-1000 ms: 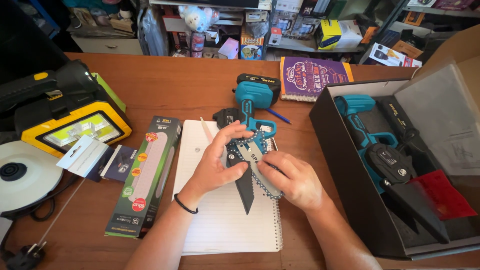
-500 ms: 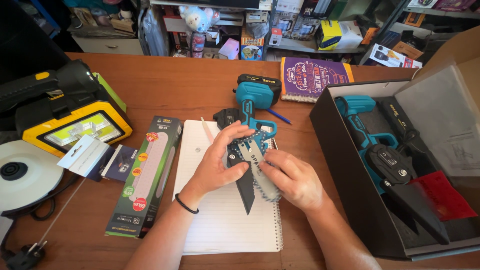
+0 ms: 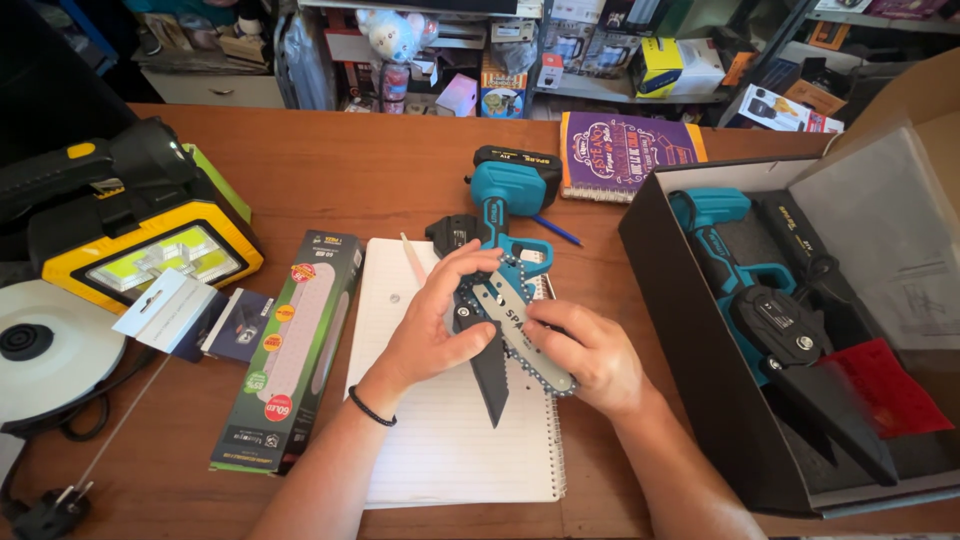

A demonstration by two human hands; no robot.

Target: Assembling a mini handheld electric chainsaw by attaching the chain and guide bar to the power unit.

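A: Where's the mini chainsaw point(image 3: 505, 225)?

B: Mid worktop point(image 3: 350, 170), lying on the open spiral notebook point(image 3: 440, 440), teal body away from the person, guide bar point(image 3: 520, 335) pointing back toward them.

A: Hands?

B: Left hand point(image 3: 435, 325) is curled over the black guard beside the bar, fingers closed on it, thumb underneath. Right hand point(image 3: 585, 355) pinches the bar and saw chain point(image 3: 545, 370) near the tip, fingers closed around them.

A: How does it handle?

B: My read: bar is stiff steel, chain is limp, toothed, probably oily, so it slips and bites. Body end looks heavier, battery side. Best hold is the flat of the bar or the teal handle, not the cutters.

A: Around it?

B: Green boxed item point(image 3: 290, 350) just left of the notebook, yellow work light point(image 3: 140, 250) far left, black box point(image 3: 700, 380) with a second teal saw point(image 3: 730, 265) on the right.
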